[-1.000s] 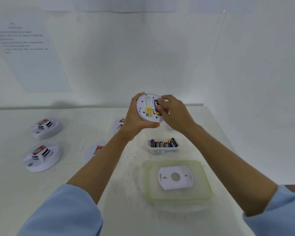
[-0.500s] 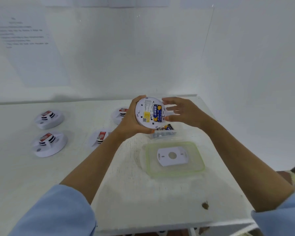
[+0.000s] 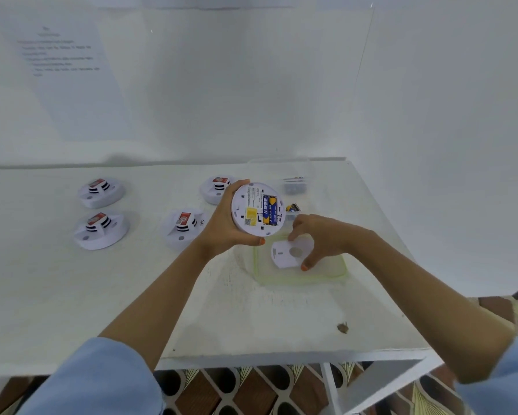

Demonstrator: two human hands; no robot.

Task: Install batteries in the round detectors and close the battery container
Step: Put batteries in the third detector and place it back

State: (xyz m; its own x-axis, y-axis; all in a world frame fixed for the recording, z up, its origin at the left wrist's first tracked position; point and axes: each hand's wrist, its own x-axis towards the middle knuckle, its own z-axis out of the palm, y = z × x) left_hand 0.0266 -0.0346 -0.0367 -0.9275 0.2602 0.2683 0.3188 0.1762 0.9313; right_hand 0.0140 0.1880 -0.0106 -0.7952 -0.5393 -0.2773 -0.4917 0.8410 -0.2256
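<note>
My left hand (image 3: 224, 232) grips a round white detector (image 3: 251, 212), held above the table with its back toward me. Blue and yellow batteries (image 3: 270, 214) sit in its open compartment. My right hand (image 3: 320, 238) is lower, over the green-rimmed container lid (image 3: 335, 275), and pinches the white cover plate (image 3: 283, 257) that lies on it between thumb and fingers. The clear battery container (image 3: 293, 209) stands just behind the detector, mostly hidden, with a couple of battery ends showing.
Several other white detectors rest on the table: two at the left (image 3: 100, 193) (image 3: 100, 233), one in the middle (image 3: 184, 227), one behind my left hand (image 3: 217, 187). Another clear box (image 3: 293, 182) stands at the back. The table's front edge (image 3: 281, 354) is near.
My right hand left the detector and dropped onto the cover plate on the lid. My left hand turned the detector's back more fully toward me.
</note>
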